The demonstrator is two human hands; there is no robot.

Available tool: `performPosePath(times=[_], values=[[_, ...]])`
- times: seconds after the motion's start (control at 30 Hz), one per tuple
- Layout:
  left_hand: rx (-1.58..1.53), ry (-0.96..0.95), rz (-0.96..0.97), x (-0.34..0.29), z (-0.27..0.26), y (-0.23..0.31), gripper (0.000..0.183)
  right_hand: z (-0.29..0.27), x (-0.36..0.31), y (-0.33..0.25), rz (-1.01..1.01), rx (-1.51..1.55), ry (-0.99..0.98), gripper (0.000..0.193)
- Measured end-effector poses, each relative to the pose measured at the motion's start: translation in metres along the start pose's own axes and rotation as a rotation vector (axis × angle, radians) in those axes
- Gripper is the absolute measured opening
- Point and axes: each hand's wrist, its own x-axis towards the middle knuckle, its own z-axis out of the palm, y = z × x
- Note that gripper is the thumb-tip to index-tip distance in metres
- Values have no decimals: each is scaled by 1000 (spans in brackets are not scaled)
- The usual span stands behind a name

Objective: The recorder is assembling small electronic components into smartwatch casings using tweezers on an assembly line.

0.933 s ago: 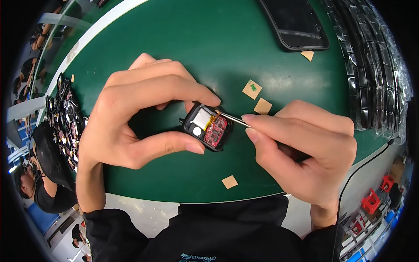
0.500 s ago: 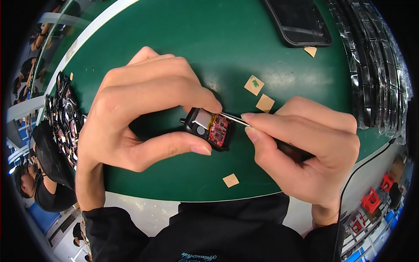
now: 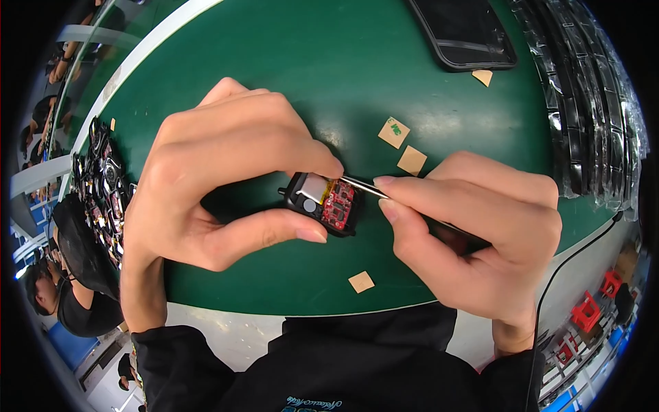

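Observation:
Between the thumb and forefinger of my left hand [image 3: 220,175] is a small black device housing [image 3: 294,202], its inside facing up. A silver battery [image 3: 314,187] with yellow tape and a red circuit board [image 3: 339,207] show in it, along with a round grey part. My right hand [image 3: 487,233] pinches a pair of metal tweezers [image 3: 365,185]. Their tips meet the housing's upper edge, close to my left fingertip; exactly what they touch is too small to tell. Several tan adhesive squares [image 3: 412,161] lie on the green table [image 3: 274,41] around my hands.
A black phone [image 3: 470,34] lies at the far right. Beyond it on the right are stacked clear plastic trays [image 3: 583,103] with dark contents. A heap of small electronic devices [image 3: 103,185] sits along the left. Another person [image 3: 79,295] is seated at the left, and a black cable [image 3: 549,288] hangs at the right.
The device, both hands and the tweezers have shifted very slightly left in the picture, as have the phone and tan squares. Both grips look the same.

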Motion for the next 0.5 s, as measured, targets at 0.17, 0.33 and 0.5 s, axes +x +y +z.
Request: performPosePath(times=[0.17, 0.33, 0.5], values=[[-5, 22, 13, -1, 2, -2, 56, 2, -2, 3, -2, 12, 14, 26], [-15, -2, -26, 2, 0, 2, 54, 3, -4, 5, -57, -15, 29, 26], [7, -4, -5, 0, 0, 0, 55, 1, -1, -1, 6, 3, 11, 26]])
